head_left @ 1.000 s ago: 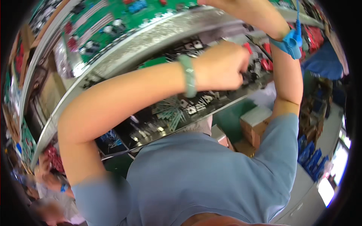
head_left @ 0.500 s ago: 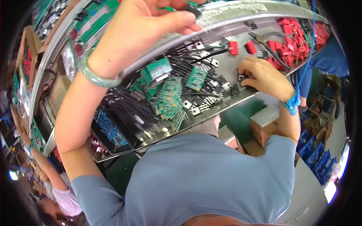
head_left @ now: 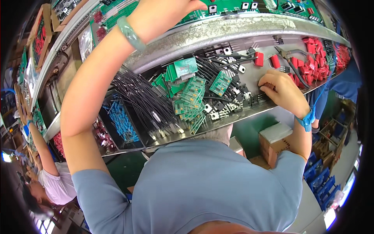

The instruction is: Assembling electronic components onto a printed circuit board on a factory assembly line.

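Note:
My left hand (head_left: 165, 11) reaches over the green circuit board (head_left: 233, 11) at the top edge. Its thumb stretches right, close to a black transistor (head_left: 212, 9) standing on the board; the other fingers are cut off, so I cannot tell what they hold. Over the right part of the metal parts tray (head_left: 255, 78), my right hand (head_left: 284, 91) has its fingers curled in; anything between them is hidden. Loose black transistors (head_left: 246, 97) lie just left of its fingertips. Small green circuit boards (head_left: 191, 97) are heaped further left.
Black leads (head_left: 146, 97) and blue components (head_left: 121, 121) fill the tray's left side. Red block components (head_left: 309, 62) and pliers (head_left: 290, 62) lie at its right. A metal rail (head_left: 233, 31) runs between tray and circuit board. Another person (head_left: 54, 179) works at far left.
My left hand has moved up, partly out of view; the black component seen between its fingers no longer shows there. My right hand's fingertips have drawn back from the transistors. The view has shifted.

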